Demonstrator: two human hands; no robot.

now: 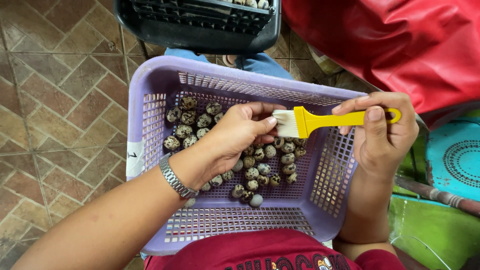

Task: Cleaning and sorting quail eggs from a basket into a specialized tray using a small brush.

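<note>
Dark red shirt (pixel 260 252) of the person at bottom edge, nearest the lens, soft cloth with print partly cut off. Just above it, lavender plastic basket (pixel 150 95), rectangular, rounded corners, slotted mesh walls and floor, resting on the person's lap. Inside: speckled quail eggs (pixel 187 120), small, oval, cream with dark brown blotches; roughly forty visible, exact count not possible because the hand hides some. One cluster near basket's far left corner, another spread across the middle toward the near edge; one paler egg (pixel 256 200) near the near edge.

Left hand (pixel 237 132) reaches in over the eggs, fingers pinched together; what it pinches is hidden behind fingertips, cannot tell. Metal link wristwatch (pixel 175 179) on that wrist. Right hand (pixel 382 132) closed around the handle of one yellow plastic brush (pixel 330 119), flat handle with loop end, pale bristles pointing left, touching the left fingertips above the basket's centre.

Floor (pixel 55 100): brown and reddish tiles in herringbone pattern, worn grout. One black plastic crate (pixel 200 30) at the top edge. Red glossy sheet (pixel 400 40) top right. Turquoise round patterned surface (pixel 452 157) and green painted surface (pixel 430 230) at right.
</note>
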